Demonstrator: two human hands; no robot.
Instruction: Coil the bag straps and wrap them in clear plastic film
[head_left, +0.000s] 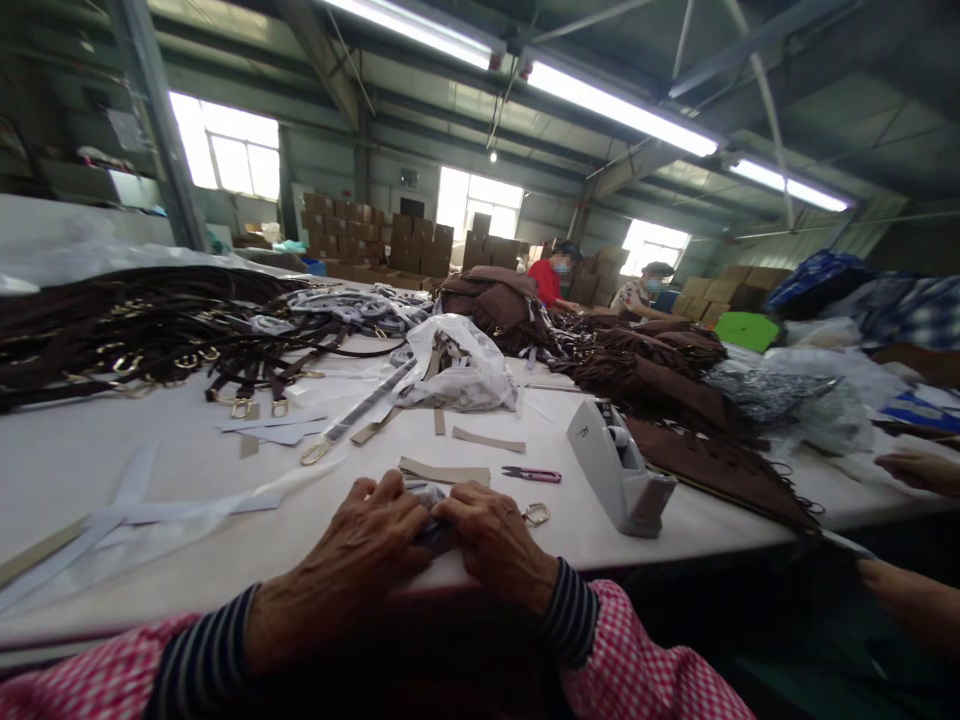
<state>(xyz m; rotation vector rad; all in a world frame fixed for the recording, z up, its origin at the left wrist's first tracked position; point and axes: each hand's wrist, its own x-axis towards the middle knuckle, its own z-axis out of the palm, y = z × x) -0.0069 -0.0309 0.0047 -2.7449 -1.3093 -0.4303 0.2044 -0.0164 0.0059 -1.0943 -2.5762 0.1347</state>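
Near the table's front edge, my left hand [352, 550] and my right hand [491, 535] are close together, fingers curled on a small wrapped greyish bundle [426, 492] between them. Most of the bundle is hidden by the fingers. Just behind it lies a beige strip [450, 472]. Pink-handled snips [532, 474] and a gold metal clasp [536, 514] lie to the right of my right hand. A plastic-wrapped strap [367, 408] with a gold ring stretches away behind my left hand.
A tape dispenser [622, 470] stands right, beside brown fringed bags [712, 465]. Dark straps [135, 325] are heaped left. A white plastic bag [461, 365] sits mid-table. Another person's hand [919, 470] is at the far right; two people work at the back.
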